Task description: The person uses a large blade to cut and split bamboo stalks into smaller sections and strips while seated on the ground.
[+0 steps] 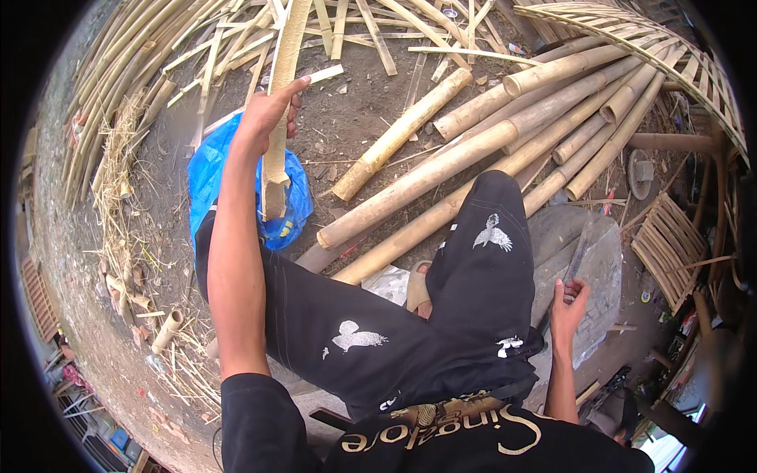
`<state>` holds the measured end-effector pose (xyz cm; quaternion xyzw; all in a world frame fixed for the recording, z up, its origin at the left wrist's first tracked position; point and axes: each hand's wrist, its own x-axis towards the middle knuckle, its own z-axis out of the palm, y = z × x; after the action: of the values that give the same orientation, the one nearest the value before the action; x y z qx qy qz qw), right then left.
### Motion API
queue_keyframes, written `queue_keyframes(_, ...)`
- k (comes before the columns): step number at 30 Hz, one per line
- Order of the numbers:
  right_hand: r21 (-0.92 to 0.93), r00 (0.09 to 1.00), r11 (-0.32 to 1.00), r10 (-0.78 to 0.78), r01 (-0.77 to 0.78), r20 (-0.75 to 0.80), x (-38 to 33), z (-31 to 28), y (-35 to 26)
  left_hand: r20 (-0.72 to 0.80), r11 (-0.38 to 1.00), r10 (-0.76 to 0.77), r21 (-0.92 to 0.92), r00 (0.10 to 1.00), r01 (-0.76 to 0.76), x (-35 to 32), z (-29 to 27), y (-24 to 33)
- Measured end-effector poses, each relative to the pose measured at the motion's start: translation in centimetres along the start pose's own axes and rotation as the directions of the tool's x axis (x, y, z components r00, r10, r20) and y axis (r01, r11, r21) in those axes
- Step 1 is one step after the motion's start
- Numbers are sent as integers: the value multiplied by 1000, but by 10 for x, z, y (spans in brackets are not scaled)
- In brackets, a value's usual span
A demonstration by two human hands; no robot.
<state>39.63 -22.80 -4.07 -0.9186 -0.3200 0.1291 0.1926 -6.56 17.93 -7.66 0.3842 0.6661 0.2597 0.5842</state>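
Note:
My left hand (pixel 272 114) is wrapped round a long pale piece of bamboo (pixel 274 177). The piece stands nearly upright, its lower end over a blue plastic bag (pixel 206 175) beside my left leg; its top runs out of view. By my right thigh, my right hand (pixel 569 309) has its fingers curled at a long dark machete (pixel 582 248). The blade points away over a grey slab (pixel 603 272); part of the grip is hidden by the hand.
Thick bamboo poles (pixel 426 189) lie ahead of my legs, with a shorter yellowish pole (pixel 402 134) beside them. Split strips (pixel 378 39) are strewn at the far side. Bundled bamboo (pixel 118 87) and shavings (pixel 114 189) lie left. A slatted bamboo frame (pixel 670 248) stands right.

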Motion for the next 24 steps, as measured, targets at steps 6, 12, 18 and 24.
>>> queue_keyframes(6,531,795,846,-291,-46,532,66,151,-206,-14,999,27,25,1000,-27,1,-6,-10)
queue_keyframes(12,199,423,827,51,-526,905,49,399,-301,-34,995,103,15,994,-102,-6,-11,-17)
queue_keyframes(18,32,741,840,459,-542,490,89,504,-249,127,877,383,-363,915,-316,10,20,9)
queue_keyframes(24,416,762,723,233,-551,604,57,441,-278,29,767,513,-465,858,-443,17,1,-2)
